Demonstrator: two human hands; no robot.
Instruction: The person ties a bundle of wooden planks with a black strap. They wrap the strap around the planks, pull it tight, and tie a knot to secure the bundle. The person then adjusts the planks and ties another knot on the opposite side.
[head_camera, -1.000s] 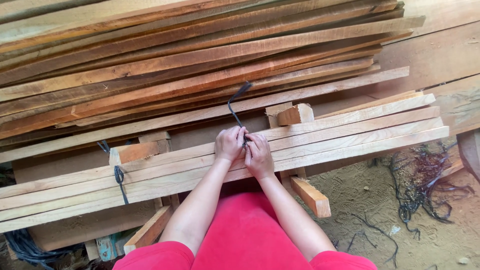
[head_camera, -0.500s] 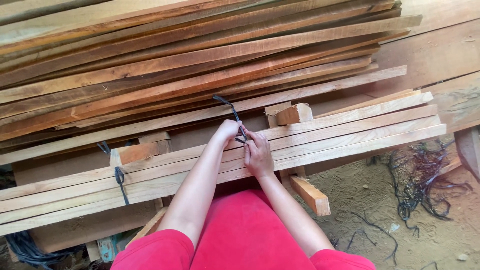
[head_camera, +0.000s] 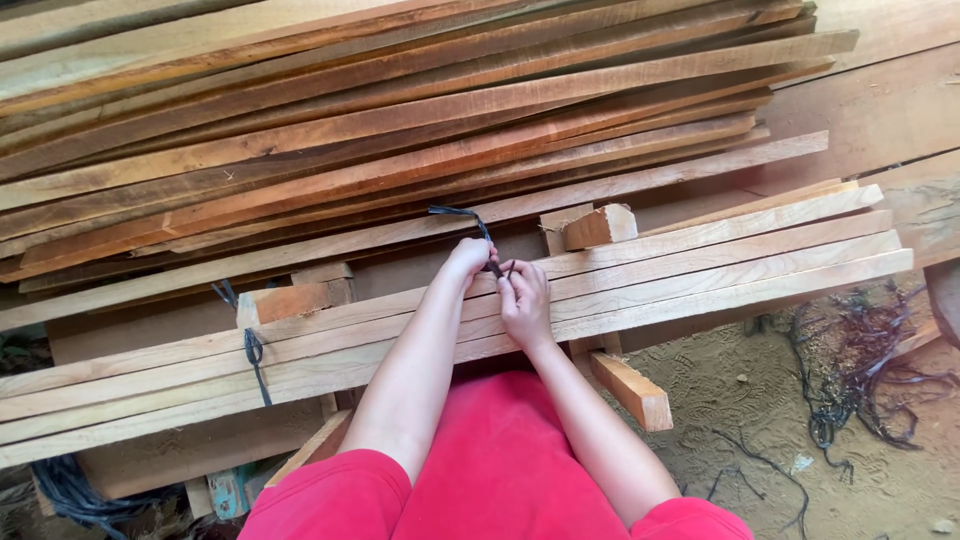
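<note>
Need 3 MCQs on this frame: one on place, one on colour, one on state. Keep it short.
1. Where does the finished dark tie sit on the pale slat bundle?
A left of the hands
B right of the hands
C under the hands

2. The person's clothing is:
A blue
B red
C grey

3. The dark strap is:
A lying loose on the ground
B pinched by both hands
C held by one hand only

A: it wraps the slats toward the left end.
B: plain red fabric.
B: left hand and right hand both grip it.

Both bare forearms reach forward, left hand (head_camera: 466, 257) and right hand (head_camera: 524, 302) meeting with fingers pinched.
</note>
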